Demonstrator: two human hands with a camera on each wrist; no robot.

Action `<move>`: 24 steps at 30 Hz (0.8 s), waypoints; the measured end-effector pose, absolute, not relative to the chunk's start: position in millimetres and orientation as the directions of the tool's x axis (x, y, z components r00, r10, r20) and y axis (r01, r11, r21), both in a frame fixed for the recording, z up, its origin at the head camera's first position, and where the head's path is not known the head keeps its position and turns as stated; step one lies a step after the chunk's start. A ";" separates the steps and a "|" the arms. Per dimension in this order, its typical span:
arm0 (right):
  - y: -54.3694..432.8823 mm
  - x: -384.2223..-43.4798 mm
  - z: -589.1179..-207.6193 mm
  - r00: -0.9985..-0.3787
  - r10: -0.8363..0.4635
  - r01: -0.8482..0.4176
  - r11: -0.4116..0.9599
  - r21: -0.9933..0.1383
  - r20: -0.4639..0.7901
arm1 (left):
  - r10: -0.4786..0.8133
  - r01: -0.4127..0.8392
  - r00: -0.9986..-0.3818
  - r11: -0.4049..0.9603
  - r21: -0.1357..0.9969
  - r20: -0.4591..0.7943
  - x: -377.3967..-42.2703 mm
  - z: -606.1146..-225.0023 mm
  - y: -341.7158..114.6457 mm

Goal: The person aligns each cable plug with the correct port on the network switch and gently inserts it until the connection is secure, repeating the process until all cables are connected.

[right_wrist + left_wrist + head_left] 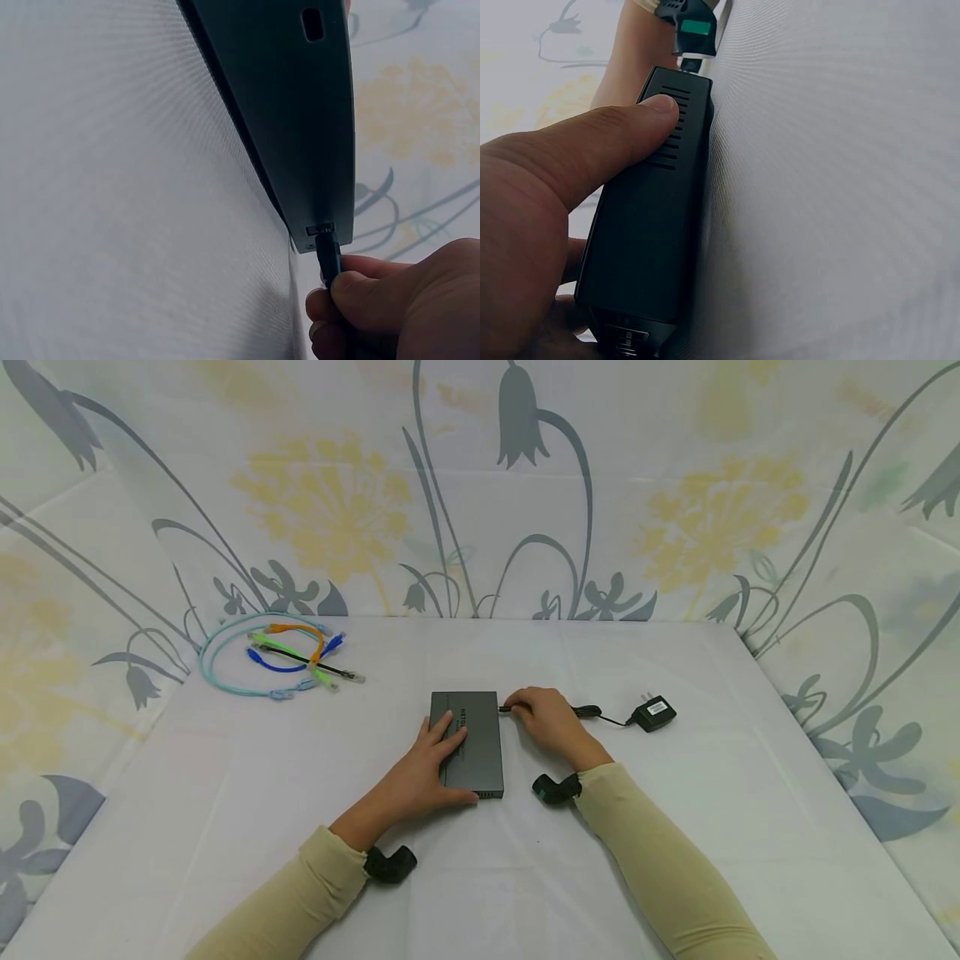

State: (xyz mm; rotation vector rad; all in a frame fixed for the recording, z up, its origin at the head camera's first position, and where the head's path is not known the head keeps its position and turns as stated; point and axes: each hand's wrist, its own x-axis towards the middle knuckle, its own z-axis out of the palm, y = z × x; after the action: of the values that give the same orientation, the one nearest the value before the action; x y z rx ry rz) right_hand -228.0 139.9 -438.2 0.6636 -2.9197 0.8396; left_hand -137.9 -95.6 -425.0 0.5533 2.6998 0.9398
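Observation:
A dark grey NETGEAR network switch (480,752) lies flat on the white table. My left hand (423,777) holds it, fingers spread over the top and left side. Its thumb (634,127) presses the slotted end face nearest me. My right hand (551,722) pinches the black barrel plug (328,255) of a power cord between thumb and fingers. In the right wrist view the plug's tip is right at the socket near the far end of the switch's right side. The cord runs on under my palm, partly hidden, to a black power adapter (652,713).
Several short network cables lie at the back left: a coiled light-blue cable (212,677), an orange one (318,643), plus blue, green and black ones. A patterned floral cloth (480,527) rises behind the table. Each wrist carries a small black camera.

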 end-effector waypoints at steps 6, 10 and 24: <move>140.3 -229.4 -439.1 -0.910 -0.392 -0.403 0.761 -0.508 0.134 | 0.420 0.265 -0.902 0.723 0.638 -0.101 -137.9 -424.4 -95.3; 139.9 -229.1 -438.1 -0.913 -0.386 -0.394 0.760 -0.517 0.129 | 0.421 0.263 -0.901 0.722 0.640 -0.105 -137.7 -423.8 -95.0; 139.5 -228.7 -438.2 -0.916 -0.378 -0.390 0.752 -0.531 0.138 | 0.417 0.258 -0.903 0.722 0.642 -0.106 -137.8 -424.5 -95.1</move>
State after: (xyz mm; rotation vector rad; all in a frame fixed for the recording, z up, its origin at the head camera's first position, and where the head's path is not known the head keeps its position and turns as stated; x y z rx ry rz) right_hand -228.7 139.5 -438.2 0.6399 -2.9197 0.8920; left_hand -137.8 -95.1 -424.5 0.5359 2.6842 0.9466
